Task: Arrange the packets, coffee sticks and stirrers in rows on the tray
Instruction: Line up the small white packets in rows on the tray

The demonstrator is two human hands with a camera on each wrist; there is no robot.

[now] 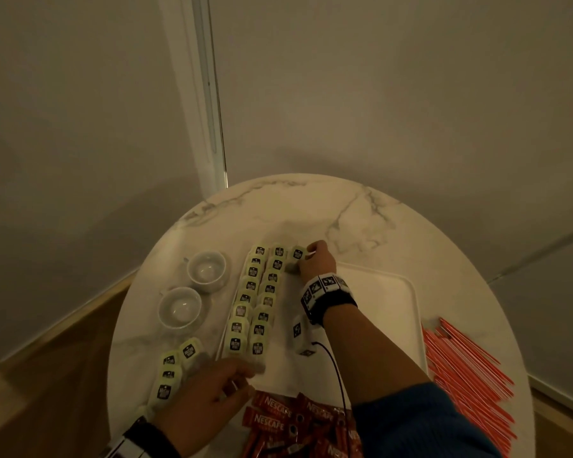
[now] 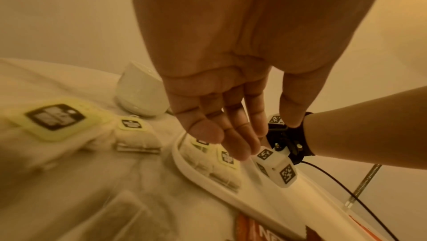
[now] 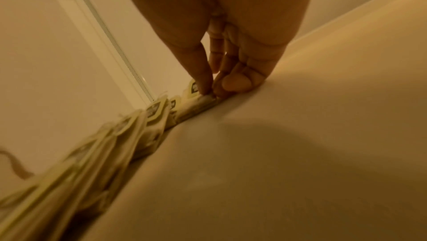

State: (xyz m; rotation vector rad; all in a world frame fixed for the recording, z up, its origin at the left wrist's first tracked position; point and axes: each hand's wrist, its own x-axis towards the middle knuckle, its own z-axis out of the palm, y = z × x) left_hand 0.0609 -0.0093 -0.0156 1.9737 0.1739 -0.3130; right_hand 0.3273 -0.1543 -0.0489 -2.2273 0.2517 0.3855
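Your right hand [image 1: 316,261] is at the far end of the tray [image 1: 407,292], its grip pinching one packet [image 1: 297,253] between thumb and fingertips [image 3: 205,82]. This packet sits at the head of what looks to be a third row, just beside the two full rows of packets [image 1: 257,302] that fill the tray's left side. Holding it by the edge lets you seat it level with its neighbours.

Your left hand [image 1: 212,391] hovers over the near left corner of the tray with its grip spread and relaxed, holding nothing. It is close to the loose packets [image 1: 176,368] lying on the bench [image 1: 311,206] just left of the tray, well placed to fetch the next one.

The coffee sticks [image 1: 278,421] lie heaped on the bench at the near edge of the tray. The stirrers [image 1: 467,368] lie on the bench to its right. None of either is on the tray yet. Two cups [image 1: 192,285] stand left of the tray, apart from the work.
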